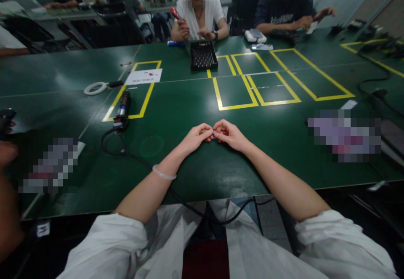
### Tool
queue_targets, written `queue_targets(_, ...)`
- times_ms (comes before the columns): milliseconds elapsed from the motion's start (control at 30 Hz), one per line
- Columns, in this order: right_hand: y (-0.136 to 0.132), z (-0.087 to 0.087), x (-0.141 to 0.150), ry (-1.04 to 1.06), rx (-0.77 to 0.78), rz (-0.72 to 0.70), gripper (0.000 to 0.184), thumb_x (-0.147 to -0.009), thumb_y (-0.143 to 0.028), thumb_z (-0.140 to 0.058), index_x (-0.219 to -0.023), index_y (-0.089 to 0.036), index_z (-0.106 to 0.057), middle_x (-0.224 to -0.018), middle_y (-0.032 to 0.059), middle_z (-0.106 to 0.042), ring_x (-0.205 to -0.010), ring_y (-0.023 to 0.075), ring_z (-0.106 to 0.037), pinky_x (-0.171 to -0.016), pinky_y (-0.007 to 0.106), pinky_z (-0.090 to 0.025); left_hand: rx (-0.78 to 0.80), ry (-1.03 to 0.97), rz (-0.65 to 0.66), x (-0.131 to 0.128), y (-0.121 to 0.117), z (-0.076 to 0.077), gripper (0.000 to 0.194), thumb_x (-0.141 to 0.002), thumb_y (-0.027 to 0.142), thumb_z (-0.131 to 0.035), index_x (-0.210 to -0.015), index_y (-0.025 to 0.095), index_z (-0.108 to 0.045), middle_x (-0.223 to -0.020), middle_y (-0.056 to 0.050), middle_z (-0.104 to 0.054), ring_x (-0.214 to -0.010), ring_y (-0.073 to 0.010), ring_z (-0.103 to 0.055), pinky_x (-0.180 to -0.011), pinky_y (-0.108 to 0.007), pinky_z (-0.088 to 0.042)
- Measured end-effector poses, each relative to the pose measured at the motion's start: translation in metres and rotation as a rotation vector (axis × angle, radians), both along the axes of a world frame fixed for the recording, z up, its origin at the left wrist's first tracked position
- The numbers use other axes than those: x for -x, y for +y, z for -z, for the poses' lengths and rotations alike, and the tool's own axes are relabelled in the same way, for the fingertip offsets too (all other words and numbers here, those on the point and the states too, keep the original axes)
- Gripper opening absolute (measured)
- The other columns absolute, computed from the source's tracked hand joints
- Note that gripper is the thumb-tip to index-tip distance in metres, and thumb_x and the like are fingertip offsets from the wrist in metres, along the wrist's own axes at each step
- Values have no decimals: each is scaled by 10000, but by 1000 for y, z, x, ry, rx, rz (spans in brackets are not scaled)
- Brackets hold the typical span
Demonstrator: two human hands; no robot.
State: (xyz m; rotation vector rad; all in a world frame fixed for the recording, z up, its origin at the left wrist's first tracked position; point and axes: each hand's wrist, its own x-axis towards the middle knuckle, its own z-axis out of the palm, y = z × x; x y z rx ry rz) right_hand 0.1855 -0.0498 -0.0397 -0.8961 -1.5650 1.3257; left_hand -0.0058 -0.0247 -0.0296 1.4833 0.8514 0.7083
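Above the green table (176, 165) both my hands meet in front of me, fingertips together. Between them shows a tiny part with an orange-red spot (217, 131), too small to name. My right hand (229, 134) pinches this part between thumb and fingers. My left hand (200, 134) is closed too, its thumb and fingertips pressed against the same spot; what it grips there is mostly hidden. A pale bracelet (164, 173) circles my left wrist.
Left of my hands lie a black-and-silver electric screwdriver (122, 107) with its cable, a white ring (95, 88) and a printed sheet (144, 76). Opposite, a person holding a red tool (175, 14) sits behind a black tray (203, 62). Yellow tape (238, 106) marks rectangles.
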Motion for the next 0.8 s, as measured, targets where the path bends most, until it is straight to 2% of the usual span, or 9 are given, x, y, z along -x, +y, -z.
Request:
queue_targets(233,1,-1,-3,-42,15,74,318,-871,-491,-617,-917,-183,-551,-776,12,-643,-616,107,-565,-540,231,-435,-58,-18,-3,0,0,2,347,-816,395,-702,-995,128,-572,-868,-47,-628,-775,-126,-601,-727,-268,-484)
queue_targets(433,4,2,-5,-53,-49,71,274,-805,-378,-694,-941,-175,-569,-827,-2,-593,-626,92,-521,-584,237,-417,-201,32,-62,-1,-1,-2,270,-798,310,-708,-967,131,-595,-928,-48,-620,-791,-114,-573,-733,-244,-463)
queue_targets(567,5,5,-5,-100,-108,100,267,-784,-319,-693,-972,-181,-564,-906,11,-609,-653,97,-519,-598,240,-406,-230,49,-84,-1,-2,-2,255,-792,295,-704,-949,134,-583,-943,-52,-610,-801,-120,-572,-697,-232,-455)
queue_targets(800,2,2,-6,-210,-171,127,222,-800,-276,-670,-979,-189,-572,-871,4,-625,-675,118,-552,-596,247,-403,-285,70,-103,-2,-3,-1,233,-806,290,-692,-952,146,-583,-949,-58,-620,-834,-134,-589,-724,-243,-460)
